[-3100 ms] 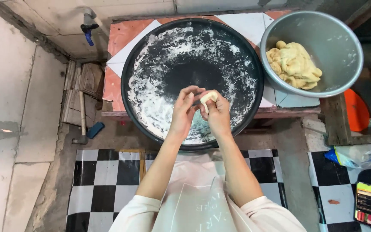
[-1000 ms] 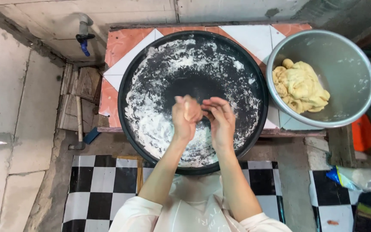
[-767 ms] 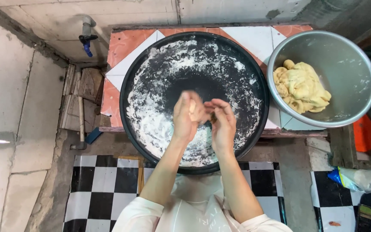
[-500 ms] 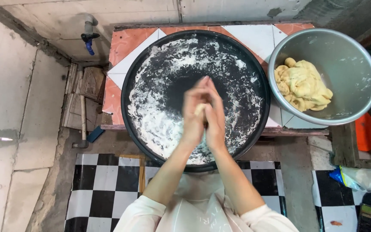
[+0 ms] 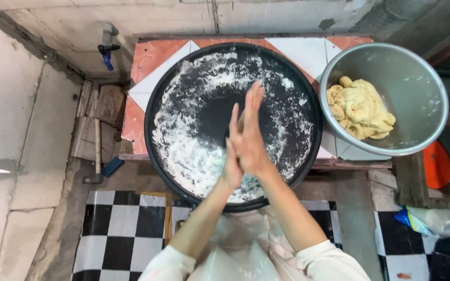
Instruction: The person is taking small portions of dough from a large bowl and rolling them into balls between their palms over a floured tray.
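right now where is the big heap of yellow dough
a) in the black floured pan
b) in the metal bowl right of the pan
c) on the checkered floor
b: the yellow dough heap lies inside the metal bowl, which stands to the right of the black floured pan.

A small table (image 5: 152, 52) with orange and white tiles stands against a grey concrete wall (image 5: 162, 13). A pipe with a blue tap (image 5: 106, 47) sticks out of the wall just beside the table. The floor (image 5: 115, 229) below has black and white squares, with grey concrete on the left
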